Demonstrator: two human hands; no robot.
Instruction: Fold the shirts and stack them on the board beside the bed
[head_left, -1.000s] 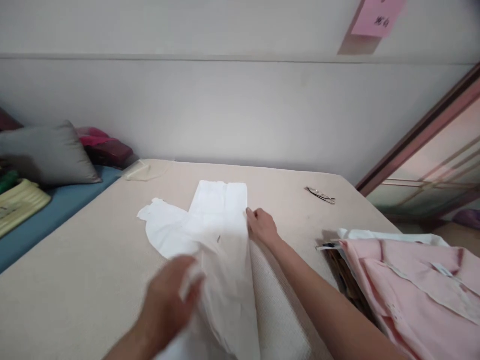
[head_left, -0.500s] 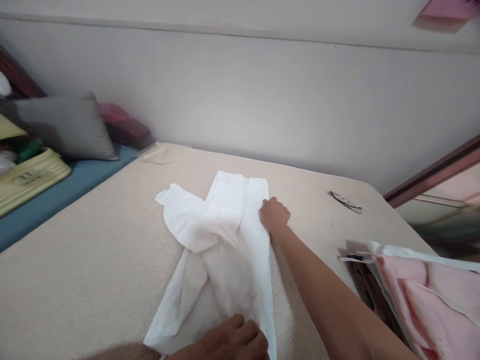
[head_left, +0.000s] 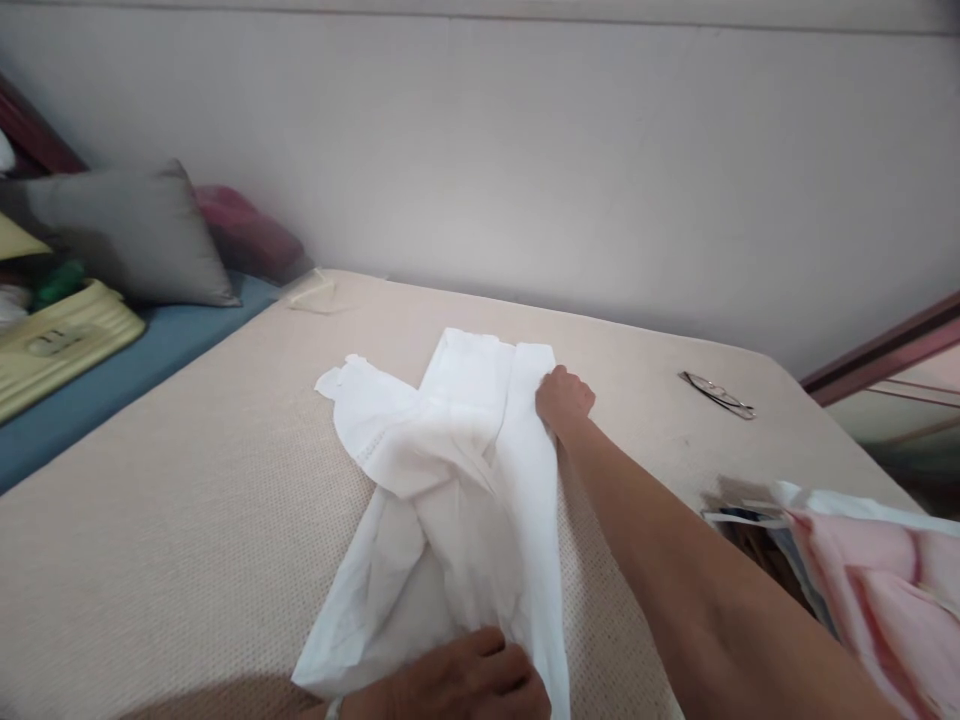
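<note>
A white garment (head_left: 469, 430) lies partly folded on the cream cover, its sleeve (head_left: 375, 410) with a scalloped end laid out to the left. Loose, rumpled cloth covers its middle and near part. My right hand (head_left: 566, 398) is closed on the garment's far right edge, fingers curled under. At the near end, my left hand (head_left: 469, 680) is closed on the cloth close to the right side; the bottom of the picture cuts it off, and its fingertips are partly hidden.
Glasses (head_left: 718, 396) lie to the right. Nearer, a pile of folded clothes (head_left: 870, 570) has pink cloth on top. A grey pillow (head_left: 142, 235) and a yellow container (head_left: 67, 345) sit on a blue surface at left. A wall (head_left: 480, 170) rises behind.
The view has tilted down and turned slightly left, so things sit a little differently in the picture. Both hands keep their places on the garment, which looks the same.
</note>
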